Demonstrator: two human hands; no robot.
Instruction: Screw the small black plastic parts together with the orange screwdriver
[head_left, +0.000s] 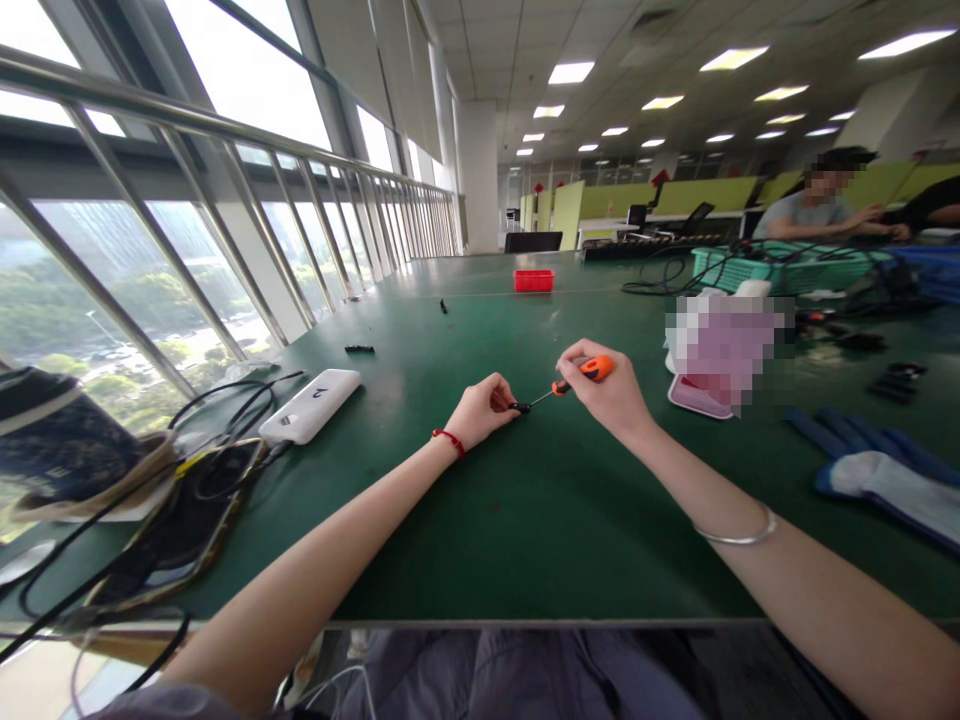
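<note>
Near the middle of the green table (480,530), my left hand (484,408) pinches a small black part (520,408) between thumb and fingers. What kind of part it is, I cannot make out. My right hand (600,385) is wrapped round the orange and black handle of a screwdriver (592,370). Its thin metal shaft slants down to the left, and the tip is at or very close to the black part. Farther off on the tabletop lie a short black piece (359,349) and a smaller black bit (442,307).
Left of my hands are a white power bank (311,405), a phone (176,530) and black cables. A red basket (533,281) stands farther back. To the right lie blue-and-white gloves (892,480) and a green basket (787,268) with cables. Another person (806,215) sits behind it.
</note>
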